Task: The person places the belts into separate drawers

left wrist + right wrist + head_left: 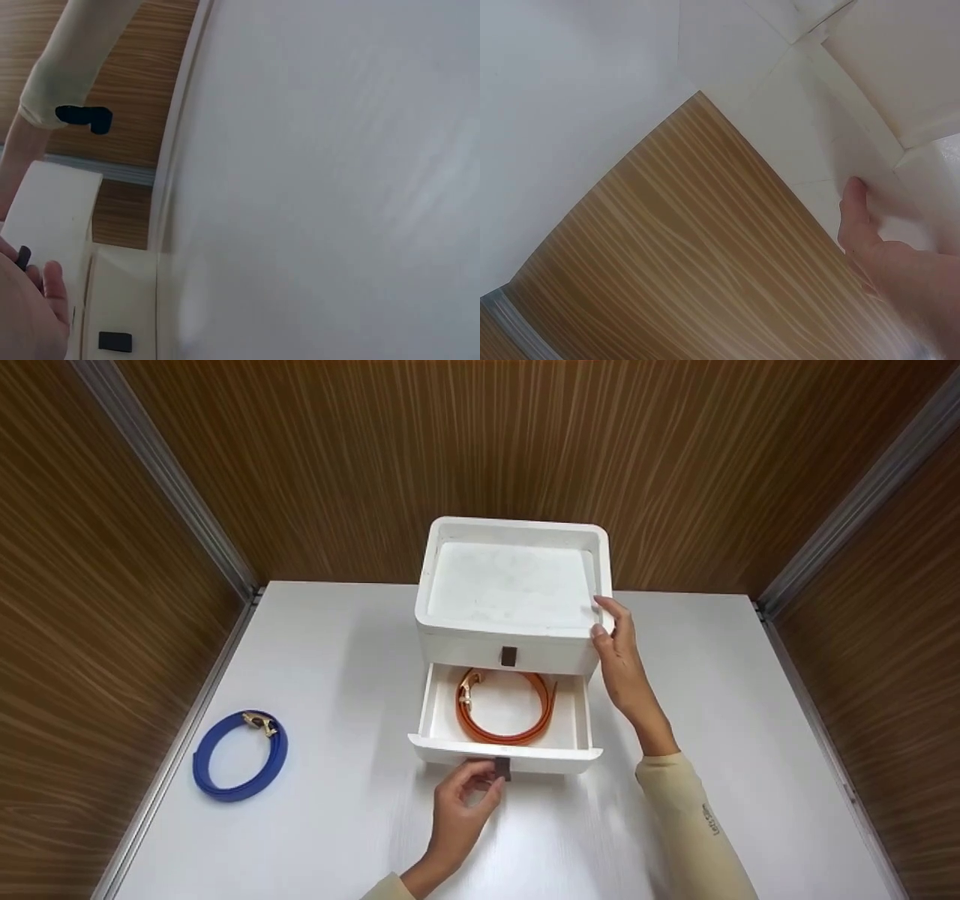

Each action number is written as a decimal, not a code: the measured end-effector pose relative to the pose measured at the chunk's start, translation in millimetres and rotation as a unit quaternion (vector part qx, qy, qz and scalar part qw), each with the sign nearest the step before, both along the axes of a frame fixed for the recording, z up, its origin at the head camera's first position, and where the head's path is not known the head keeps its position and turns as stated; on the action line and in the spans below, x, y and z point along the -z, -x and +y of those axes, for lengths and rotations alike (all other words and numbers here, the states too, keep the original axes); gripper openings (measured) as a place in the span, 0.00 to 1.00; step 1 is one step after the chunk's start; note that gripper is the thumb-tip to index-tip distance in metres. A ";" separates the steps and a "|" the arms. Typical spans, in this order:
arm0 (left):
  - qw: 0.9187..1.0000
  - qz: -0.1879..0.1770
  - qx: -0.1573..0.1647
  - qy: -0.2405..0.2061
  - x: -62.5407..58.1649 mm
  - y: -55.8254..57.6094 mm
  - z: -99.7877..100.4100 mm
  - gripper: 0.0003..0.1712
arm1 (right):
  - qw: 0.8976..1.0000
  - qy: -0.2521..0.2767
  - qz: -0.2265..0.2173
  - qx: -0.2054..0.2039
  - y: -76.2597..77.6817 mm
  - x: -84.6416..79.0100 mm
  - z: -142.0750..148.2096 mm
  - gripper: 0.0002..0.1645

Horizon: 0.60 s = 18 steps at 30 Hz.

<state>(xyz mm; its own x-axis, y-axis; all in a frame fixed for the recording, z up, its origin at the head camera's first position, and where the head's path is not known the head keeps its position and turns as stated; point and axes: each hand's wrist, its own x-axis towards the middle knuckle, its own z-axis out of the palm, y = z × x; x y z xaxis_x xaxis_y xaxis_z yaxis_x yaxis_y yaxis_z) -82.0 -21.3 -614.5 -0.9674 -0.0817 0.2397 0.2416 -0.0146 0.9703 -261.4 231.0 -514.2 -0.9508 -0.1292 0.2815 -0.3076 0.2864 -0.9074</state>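
Note:
A white two-drawer unit [510, 531] stands at the back of the table, its lower drawer [442, 746] pulled out. Inside that drawer lies a coiled orange belt [547, 709] with a gold-coloured buckle. My left hand [459, 817] pinches the dark pull tab [502, 768] on the drawer front between thumb and fingers. At the unit's right front corner, my right hand [622, 667] grips the top rim, thumb and index finger bent over it. Its other fingers are hidden in the head view. The upper drawer, with its own dark tab [508, 656], is closed.
A coiled blue belt [279, 754] with a gold-coloured buckle lies on the white table [330, 840] at the left. Wood-patterned panels [375, 450] with metal edge strips enclose the back and both sides.

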 end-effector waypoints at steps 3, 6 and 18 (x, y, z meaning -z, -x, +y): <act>1.000 -0.002 -0.002 -0.012 -1.1 -1.5 1.8 0.12 | 1.000 -0.001 0.000 0.000 0.9 0.7 0.0 0.34; 1.000 -0.006 0.001 -0.021 -2.4 -2.7 2.5 0.11 | 1.000 -0.003 0.002 0.000 1.8 1.3 -0.6 0.34; 0.998 -0.020 -0.010 -0.050 0.4 -0.4 6.2 0.06 | 1.000 0.007 -0.002 0.001 0.7 0.1 -1.9 0.34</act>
